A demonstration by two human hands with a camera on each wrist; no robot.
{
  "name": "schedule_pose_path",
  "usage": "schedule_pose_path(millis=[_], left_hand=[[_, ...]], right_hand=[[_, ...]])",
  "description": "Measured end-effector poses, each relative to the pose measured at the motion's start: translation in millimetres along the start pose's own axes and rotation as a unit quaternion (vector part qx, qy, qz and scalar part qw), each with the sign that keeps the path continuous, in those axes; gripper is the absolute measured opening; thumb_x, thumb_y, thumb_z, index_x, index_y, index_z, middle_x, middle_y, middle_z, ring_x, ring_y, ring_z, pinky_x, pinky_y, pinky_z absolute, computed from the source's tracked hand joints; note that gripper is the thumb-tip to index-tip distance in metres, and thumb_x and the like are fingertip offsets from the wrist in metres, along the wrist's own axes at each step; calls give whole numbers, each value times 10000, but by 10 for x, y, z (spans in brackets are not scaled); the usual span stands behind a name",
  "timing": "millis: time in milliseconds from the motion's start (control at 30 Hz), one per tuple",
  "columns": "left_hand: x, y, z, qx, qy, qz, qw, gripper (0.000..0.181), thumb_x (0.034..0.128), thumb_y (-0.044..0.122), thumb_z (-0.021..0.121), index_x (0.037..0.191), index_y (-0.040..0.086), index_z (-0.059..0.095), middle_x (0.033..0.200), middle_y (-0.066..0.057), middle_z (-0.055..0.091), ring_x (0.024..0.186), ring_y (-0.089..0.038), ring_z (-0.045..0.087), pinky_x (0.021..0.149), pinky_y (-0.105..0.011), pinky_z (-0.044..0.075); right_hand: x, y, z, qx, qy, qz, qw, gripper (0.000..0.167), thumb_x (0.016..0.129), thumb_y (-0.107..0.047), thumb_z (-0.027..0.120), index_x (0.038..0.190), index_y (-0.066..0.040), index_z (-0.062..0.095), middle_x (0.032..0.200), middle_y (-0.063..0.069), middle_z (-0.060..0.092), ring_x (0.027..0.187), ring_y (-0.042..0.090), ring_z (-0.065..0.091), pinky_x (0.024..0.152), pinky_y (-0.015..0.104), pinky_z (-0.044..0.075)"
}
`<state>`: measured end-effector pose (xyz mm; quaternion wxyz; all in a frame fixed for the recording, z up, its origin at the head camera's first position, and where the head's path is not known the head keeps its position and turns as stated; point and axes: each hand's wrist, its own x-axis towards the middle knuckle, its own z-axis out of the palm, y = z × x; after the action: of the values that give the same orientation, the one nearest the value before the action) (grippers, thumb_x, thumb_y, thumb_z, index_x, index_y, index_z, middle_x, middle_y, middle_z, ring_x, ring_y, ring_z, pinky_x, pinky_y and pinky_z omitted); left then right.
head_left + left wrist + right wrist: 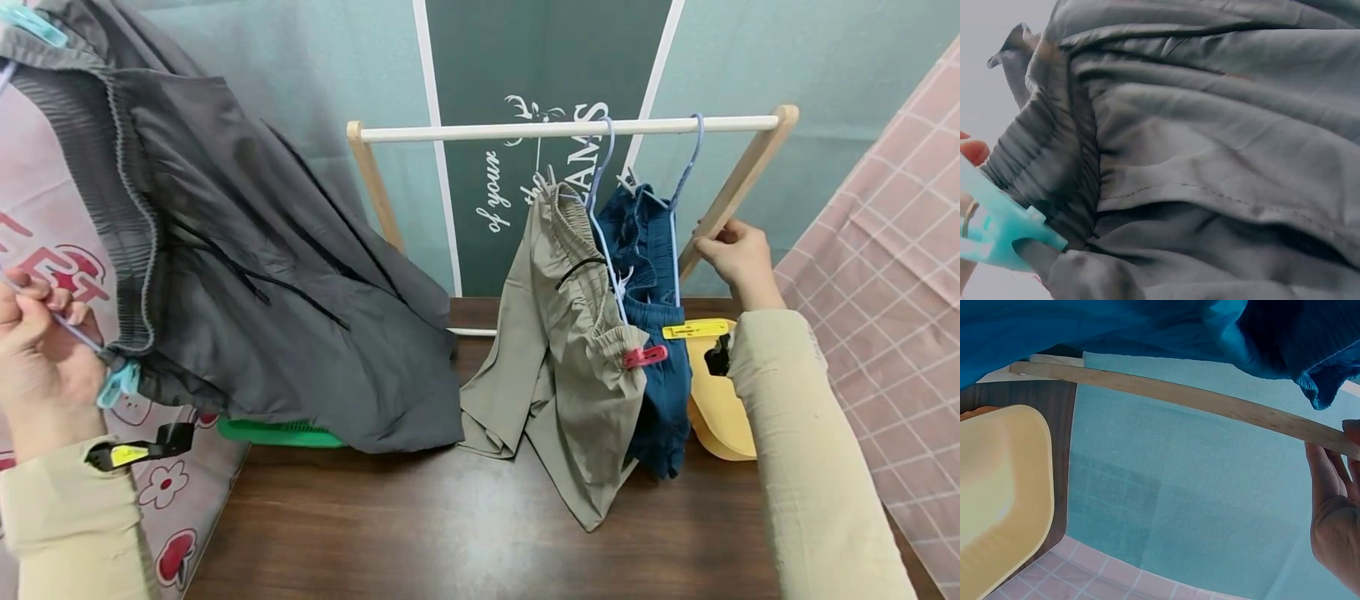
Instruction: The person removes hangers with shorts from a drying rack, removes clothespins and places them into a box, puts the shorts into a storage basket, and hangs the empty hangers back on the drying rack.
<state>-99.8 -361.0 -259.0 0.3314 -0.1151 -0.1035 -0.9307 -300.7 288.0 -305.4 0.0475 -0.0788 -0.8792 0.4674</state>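
Note:
My left hand [48, 379] grips a lilac hanger [75, 332] at the far left of the head view. Dark grey drawstring trousers [277, 267] hang sideways from it, held at the waistband by turquoise clips [120, 383]. In the left wrist view, one turquoise clip [1007, 228] sits close to the gathered waistband [1041, 150]. At the right, my right hand [742, 258] pinches the slanted wooden post [731, 196] of a clothes rack. That hand [1335, 519] also shows on the post in the right wrist view.
On the white rail [480, 132] hang greyish-khaki trousers [573, 292] with a red clip [645, 357], and blue bottoms [656, 392] with a yellow clip [697, 329]. A yellow bin [723, 417] stands behind at right. The grey trousers partly cover a green basket [281, 433].

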Motion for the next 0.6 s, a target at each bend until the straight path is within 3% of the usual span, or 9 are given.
schedule_pose_path(millis=[100, 200, 367, 600], left_hand=[[50, -80, 53, 81, 202, 366, 9991, 229, 815, -149, 487, 1043, -158, 469, 728, -229, 433, 582, -280, 397, 491, -291, 300], [94, -168, 96, 581, 271, 750, 9951, 185, 841, -146, 471, 1023, -181, 472, 693, -222, 433, 567, -265, 404, 484, -271, 317], [144, -319, 152, 1323, 324, 1315, 9819, 78, 863, -169, 469, 938, -193, 473, 616, -207, 418, 564, -252, 410, 486, -244, 326], [157, -456, 256, 1353, 410, 1686, 9755, 76, 878, -168, 457, 950, -175, 479, 601, -182, 418, 546, -239, 391, 505, -238, 327]], right_hand=[[-1, 8, -4, 71, 9, -83, 9999, 442, 941, -327, 532, 1348, -159, 504, 960, -239, 511, 902, -65, 491, 852, 184, 445], [-2, 16, -8, 141, 25, -162, 9998, 398, 940, -298, 538, 1319, -179, 520, 887, -293, 485, 860, -98, 476, 751, 94, 411], [-5, 24, -2, 203, 53, -221, 9995, 394, 940, -279, 536, 1318, -166, 526, 874, -301, 486, 849, -108, 474, 711, 56, 405], [-10, 14, -4, 193, -2, -60, 9998, 478, 931, -336, 543, 1371, -154, 500, 943, -258, 493, 899, -76, 490, 743, 85, 414]])
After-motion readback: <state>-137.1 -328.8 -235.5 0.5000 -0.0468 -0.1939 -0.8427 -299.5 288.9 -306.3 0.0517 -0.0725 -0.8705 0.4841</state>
